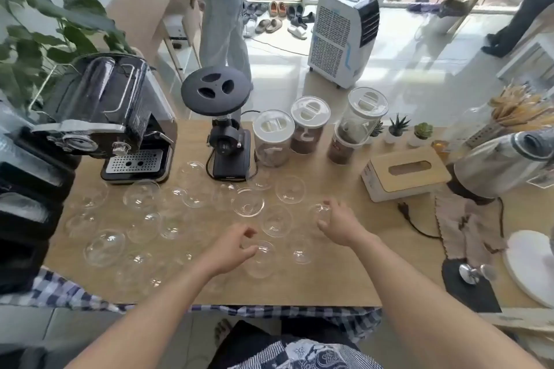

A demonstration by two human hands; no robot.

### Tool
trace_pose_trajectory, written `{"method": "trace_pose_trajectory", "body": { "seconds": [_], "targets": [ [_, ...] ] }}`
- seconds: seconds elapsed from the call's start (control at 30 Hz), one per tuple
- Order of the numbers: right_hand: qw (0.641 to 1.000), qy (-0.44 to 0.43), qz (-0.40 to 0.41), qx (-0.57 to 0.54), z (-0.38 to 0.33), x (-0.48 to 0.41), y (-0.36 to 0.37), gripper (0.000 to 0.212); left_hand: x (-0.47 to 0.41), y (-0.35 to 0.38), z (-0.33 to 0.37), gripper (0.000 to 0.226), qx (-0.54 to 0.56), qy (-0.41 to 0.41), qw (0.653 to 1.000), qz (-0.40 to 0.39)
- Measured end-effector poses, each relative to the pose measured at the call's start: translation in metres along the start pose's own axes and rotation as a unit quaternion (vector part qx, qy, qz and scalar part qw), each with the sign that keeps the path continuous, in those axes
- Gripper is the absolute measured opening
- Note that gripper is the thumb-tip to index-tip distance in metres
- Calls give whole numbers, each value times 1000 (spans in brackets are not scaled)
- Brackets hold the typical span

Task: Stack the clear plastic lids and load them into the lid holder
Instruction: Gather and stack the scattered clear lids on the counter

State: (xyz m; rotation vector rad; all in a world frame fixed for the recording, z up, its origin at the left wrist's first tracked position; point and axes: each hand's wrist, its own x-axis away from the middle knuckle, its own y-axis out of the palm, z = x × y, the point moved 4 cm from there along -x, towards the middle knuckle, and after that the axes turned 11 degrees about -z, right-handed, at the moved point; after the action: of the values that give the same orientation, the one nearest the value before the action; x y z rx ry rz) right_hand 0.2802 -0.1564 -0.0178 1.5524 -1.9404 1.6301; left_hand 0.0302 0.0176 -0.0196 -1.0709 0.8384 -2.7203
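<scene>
Several clear dome lids lie scattered singly on the wooden table point(344, 278), for example one point(290, 189) at the back and one point(103, 247) at the front left. My right hand point(337, 223) pinches the rim of a clear lid point(318, 209) between thumb and fingers. My left hand point(235, 246) hovers with its fingers curled apart, the thumb at the edge of another lid point(261, 259) that rests on the table. A black rack point(21, 219) with clear items stands at the left edge; I cannot tell whether it is the lid holder.
Along the back stand an espresso machine point(120, 132), a black grinder point(226, 141), three lidded jars point(272, 138) and small plants. A tissue box point(404, 174), a blender point(503, 165), a cloth and a cord sit at the right. Other people stand on the floor beyond.
</scene>
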Motion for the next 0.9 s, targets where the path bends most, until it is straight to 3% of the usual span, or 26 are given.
{"method": "trace_pose_trajectory", "body": {
  "seconds": [0.13, 0.3, 0.43, 0.9],
  "targets": [
    [1000, -3, -19, 22, 15, -10, 6, 69, -3, 37, -10, 78, -34, -45, 998, -13],
    [998, -3, -61, 35, 27, -25, 17, 80, -8, 65, -19, 93, -43, -84, 996, 2],
    [997, -11, -46, 60, 31, -33, 21, 79, -10, 77, -20, 106, -64, -103, 993, 6],
    [998, -35, -3, 49, 37, -27, 21, 77, -18, 81, -16, 97, -91, -109, 988, 68]
  ]
}}
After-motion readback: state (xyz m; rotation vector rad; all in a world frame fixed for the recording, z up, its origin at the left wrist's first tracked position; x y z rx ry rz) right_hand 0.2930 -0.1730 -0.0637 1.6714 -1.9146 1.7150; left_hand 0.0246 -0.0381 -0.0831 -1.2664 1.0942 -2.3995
